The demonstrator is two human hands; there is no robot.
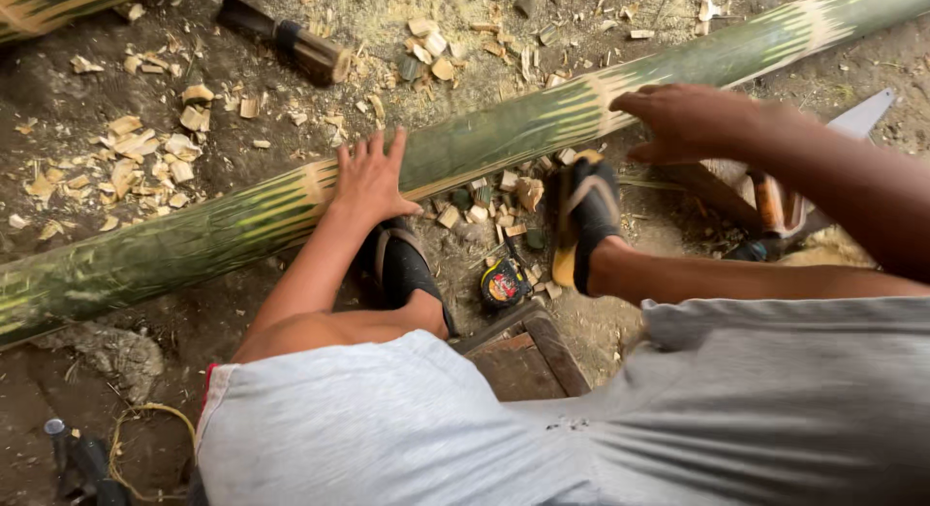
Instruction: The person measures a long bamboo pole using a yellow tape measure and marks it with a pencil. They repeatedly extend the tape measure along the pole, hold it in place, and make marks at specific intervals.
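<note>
My left hand [368,182] rests flat, fingers spread, on the green bamboo pole [194,235]. My right hand [683,119] rests open farther right. A yellow-black tape measure [504,283] lies near, between my feet.

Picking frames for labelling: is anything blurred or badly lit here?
Head view: soft, even daylight with no glare; the right hand is slightly motion-blurred, while the left hand on the bamboo pole and the wood chips are sharp.

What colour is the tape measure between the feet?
Yellow and black with a red centre, the tape measure; head view.
</note>
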